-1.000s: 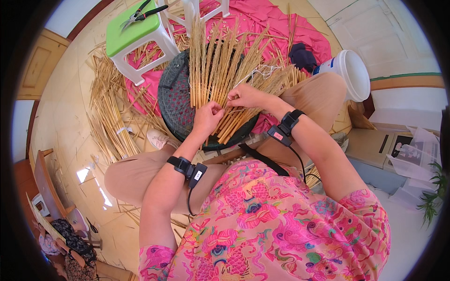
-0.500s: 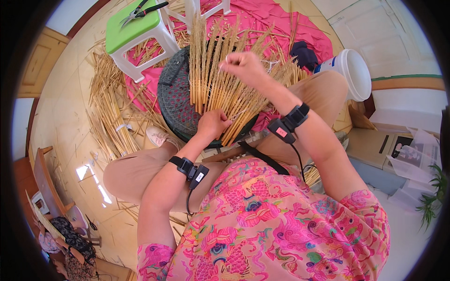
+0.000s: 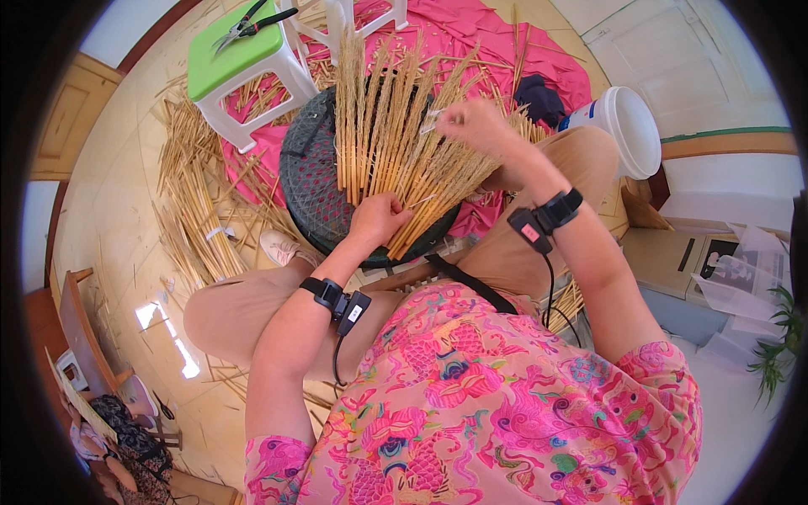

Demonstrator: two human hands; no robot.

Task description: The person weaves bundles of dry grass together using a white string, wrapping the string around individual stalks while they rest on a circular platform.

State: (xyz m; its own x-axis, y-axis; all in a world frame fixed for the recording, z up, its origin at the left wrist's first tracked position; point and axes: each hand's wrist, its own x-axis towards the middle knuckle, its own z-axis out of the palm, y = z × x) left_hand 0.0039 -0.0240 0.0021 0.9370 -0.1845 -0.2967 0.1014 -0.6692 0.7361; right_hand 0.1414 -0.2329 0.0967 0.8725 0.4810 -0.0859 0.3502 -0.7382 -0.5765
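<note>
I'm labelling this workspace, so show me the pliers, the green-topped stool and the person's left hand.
Pliers [image 3: 249, 29], head view: near the pivot.
Green-topped stool [image 3: 225, 71], head view: bare seat.
Left hand [image 3: 375, 220], head view: back of hand.

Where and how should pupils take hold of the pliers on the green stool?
Probably from above and the right, gripping the black handles: on the pliers, these spread apart toward the far right, while the metal tips point toward the near left across the green stool.
</note>
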